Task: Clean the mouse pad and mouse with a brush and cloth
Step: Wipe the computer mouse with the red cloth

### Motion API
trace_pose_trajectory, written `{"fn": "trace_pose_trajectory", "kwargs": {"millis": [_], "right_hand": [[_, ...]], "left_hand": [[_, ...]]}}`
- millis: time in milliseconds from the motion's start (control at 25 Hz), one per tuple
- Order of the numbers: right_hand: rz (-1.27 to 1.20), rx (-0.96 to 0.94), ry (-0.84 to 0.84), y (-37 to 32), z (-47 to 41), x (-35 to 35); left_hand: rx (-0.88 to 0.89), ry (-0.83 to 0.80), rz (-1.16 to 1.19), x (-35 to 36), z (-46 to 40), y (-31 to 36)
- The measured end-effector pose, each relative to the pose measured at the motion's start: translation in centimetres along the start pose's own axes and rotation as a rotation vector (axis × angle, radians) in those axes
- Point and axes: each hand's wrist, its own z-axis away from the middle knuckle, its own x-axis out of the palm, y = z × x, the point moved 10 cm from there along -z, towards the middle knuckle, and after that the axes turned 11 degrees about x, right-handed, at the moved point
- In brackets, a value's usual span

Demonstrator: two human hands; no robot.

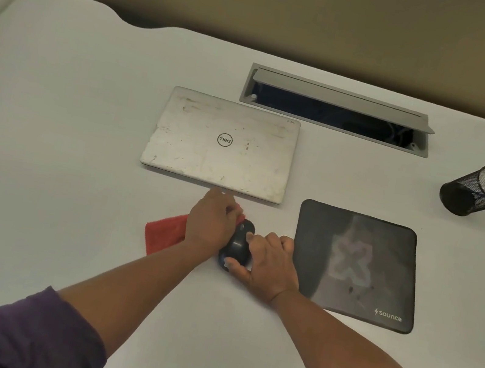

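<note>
L hand [210,222] knuckles up, fingers curled under; R hand [266,263] fingers curled, thumb hooked inward

Red cloth [164,231], black mouse [239,241], dark mouse pad [356,264] with pale X.

A white desk [68,122] carries a closed laptop [222,145], mouse pad [355,267], mouse [239,244], red cloth [164,233] and mesh cup [479,191].

Purple sleeves [27,331] pushed up w/ both forearms bare, no jewellery visible.
</note>
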Motion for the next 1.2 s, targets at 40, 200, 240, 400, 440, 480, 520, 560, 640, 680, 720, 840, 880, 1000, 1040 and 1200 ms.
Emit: {"fn": "trace_pose_trajectory", "kwargs": {"millis": [40,200,240,400,440,480,520,560,640,680,720,840,880,1000,1040,1200], "right_hand": [[0.001,0.002,0.0,0.0,0.0,0.0],[0.02,-0.004,-0.012,-0.1,0.1,-0.1],[0.026,-0.009,-0.024,-0.2,0.2,-0.1],[-0.006,-0.001,-0.025,-0.3,0.3,-0.3],[-0.014,0.003,-0.008,-0.3,0.3,-0.5],[-0.02,0.011,0.008,-0.3,0.2,-0.7],[-0.027,0.022,0.023,-0.3,0.2,-0.9],[-0.033,0.029,0.033,-0.3,0.1,-1.0],[-0.031,0.037,0.05,-0.4,0.1,-1.3],[-0.028,0.042,0.054,-0.3,0.1,-1.3],[-0.026,0.052,0.051,-0.2,0.0,-1.3],[-0.004,0.08,0.04,0.1,0.0,-1.2],[-0.002,0.079,0.038,0.1,0.0,-1.2],[-0.019,0.083,0.02,0.2,0.0,-1.0],[-0.023,0.084,0.021,0.2,0.0,-1.0],[-0.026,0.079,0.056,0.2,0.1,-1.1]], "left_hand": [[-0.021,0.02,0.038,-0.2,0.8,-0.4],[-0.02,0.04,0.175,0.0,4.0,-0.8],[-0.031,0.048,0.223,-0.1,4.8,-0.8],[-0.028,0.058,0.369,-0.3,6.9,-1.0],[-0.019,0.054,0.385,-0.4,7.3,-0.9],[-0.001,0.053,0.389,-0.5,7.7,-0.6],[0.025,0.059,0.382,-0.7,8.0,-0.3],[0.057,0.069,0.37,-1.0,8.3,-0.1],[0.118,0.082,0.349,-1.2,9.1,0.1],[0.146,0.079,0.34,-1.1,9.5,0.1],[0.167,0.066,0.325,-0.9,10.1,0.0],[0.253,0.031,0.192,-0.2,11.4,0.4],[0.286,0.04,0.151,-0.1,11.6,0.6],[0.305,0.053,0.112,0.0,11.4,0.8],[0.294,0.047,0.119,0.0,11.3,0.6],[0.217,0.066,0.229,-0.2,11.1,-0.2]]}}
